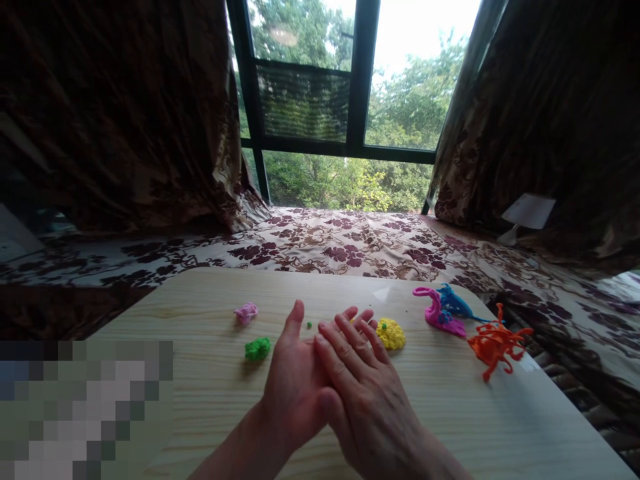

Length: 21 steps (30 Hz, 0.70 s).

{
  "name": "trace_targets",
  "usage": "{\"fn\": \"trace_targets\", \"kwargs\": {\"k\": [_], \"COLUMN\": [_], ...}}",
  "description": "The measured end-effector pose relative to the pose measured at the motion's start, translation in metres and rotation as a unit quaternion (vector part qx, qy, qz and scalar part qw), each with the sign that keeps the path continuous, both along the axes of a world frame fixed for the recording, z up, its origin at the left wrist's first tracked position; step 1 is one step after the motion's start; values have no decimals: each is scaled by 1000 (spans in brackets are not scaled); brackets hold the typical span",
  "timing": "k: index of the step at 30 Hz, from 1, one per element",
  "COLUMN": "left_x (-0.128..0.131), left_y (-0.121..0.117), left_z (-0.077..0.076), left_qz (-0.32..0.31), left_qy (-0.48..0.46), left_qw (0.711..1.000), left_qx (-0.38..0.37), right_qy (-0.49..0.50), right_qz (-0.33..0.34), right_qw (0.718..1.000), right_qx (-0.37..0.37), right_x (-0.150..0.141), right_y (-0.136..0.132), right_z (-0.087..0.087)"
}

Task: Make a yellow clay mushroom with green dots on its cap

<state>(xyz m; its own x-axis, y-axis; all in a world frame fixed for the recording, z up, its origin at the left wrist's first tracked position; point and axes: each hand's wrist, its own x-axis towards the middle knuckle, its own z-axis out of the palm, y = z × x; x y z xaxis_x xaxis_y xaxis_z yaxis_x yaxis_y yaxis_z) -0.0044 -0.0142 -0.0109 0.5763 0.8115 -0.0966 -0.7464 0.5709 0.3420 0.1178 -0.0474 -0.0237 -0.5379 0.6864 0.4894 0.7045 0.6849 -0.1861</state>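
Note:
Palm up, my left hand (295, 377) has its thumb stretched out, and its fingers run partly beneath the other hand. My right hand (367, 387) lies flat across it with straight fingers, palm down. Whatever may be between the palms is hidden. Just beyond the right fingers sits a flattened yellow lump of modelling clay (393, 337) with a tiny green bit on top. To the left of my hands is a bumpy green clay lump (257, 349), and farther back a light pink clay lump (245, 313). A small green crumb (309, 325) rests near my left thumb.
At the table's right side stand a magenta figure (440, 317), a blue figure (455, 303) and an orange figure with many curling arms (500, 340). The pale wooden table (215, 420) borders a flowered cloth (345, 247). Behind are a window, curtains and a white lamp (529, 210).

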Motion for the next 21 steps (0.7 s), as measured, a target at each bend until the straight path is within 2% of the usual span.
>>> {"fn": "trace_targets", "kwargs": {"k": [3,6,9,13,16,18,21], "left_x": [-8,-13,-7,-2,-11,-15,-13], "left_y": [3,6,3,-1,3,6,6], "left_z": [9,14,8,4,13,17,13], "left_qz": [39,83,62,15,42,72,72], "left_qy": [-25,-43,-28,-11,-26,-31,-21], "left_qw": [999,994,997,1000,998,996,996], "left_qx": [28,49,34,20,39,48,39], "right_qy": [0,-11,-11,6,11,5,-7], "right_qz": [5,48,69,4,-13,7,43], "right_qw": [1000,998,997,1000,1000,1000,999], "right_qx": [15,26,26,10,14,22,32], "right_x": [0,-5,-8,-5,-1,-1,-4], "right_y": [-3,-5,-4,-1,-1,-3,-3], "right_z": [1,-1,-2,0,1,-1,-2]}}
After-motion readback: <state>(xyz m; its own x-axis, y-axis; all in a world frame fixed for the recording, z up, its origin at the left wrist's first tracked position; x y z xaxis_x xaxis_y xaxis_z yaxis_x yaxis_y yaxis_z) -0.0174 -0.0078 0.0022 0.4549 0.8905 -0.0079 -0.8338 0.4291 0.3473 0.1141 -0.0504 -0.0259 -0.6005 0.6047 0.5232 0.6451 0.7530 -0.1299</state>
